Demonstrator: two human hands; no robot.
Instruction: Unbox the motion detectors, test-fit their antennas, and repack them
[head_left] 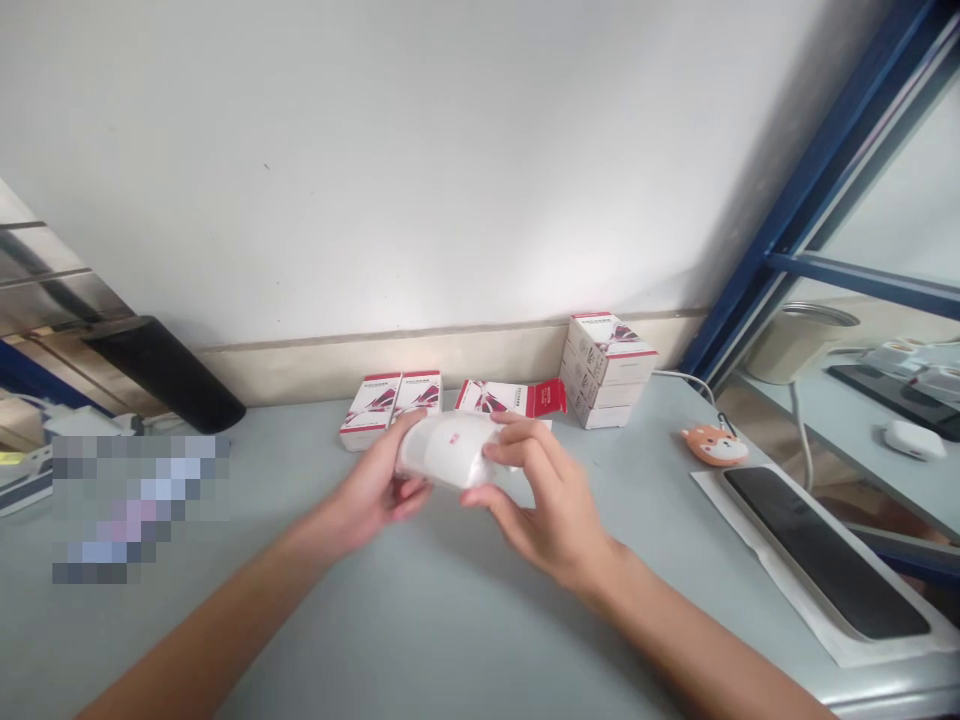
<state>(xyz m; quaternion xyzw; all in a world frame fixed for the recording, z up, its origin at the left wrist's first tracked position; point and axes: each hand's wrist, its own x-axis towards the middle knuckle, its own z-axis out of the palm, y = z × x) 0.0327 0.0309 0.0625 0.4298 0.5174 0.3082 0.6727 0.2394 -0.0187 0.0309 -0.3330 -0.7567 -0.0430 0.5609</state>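
Both my hands hold a white rounded object [450, 448] with a small red mark, a little above the grey table [420, 620]. My left hand [375, 485] grips its left end, fingers curled round it. My right hand [544, 500] pinches its right end with thumb and fingers. Just behind lies an opened red-and-white box [510, 397] with its red flap out. Two shut boxes [390, 405] lie side by side to its left.
A stack of red-and-white boxes [606, 370] stands by the wall at the right. An orange animal-shaped item [714, 445] and a black phone [821, 550] on white paper lie at the right edge. A dark object [165, 370] leans at the left. A blue frame [810, 170] borders the right.
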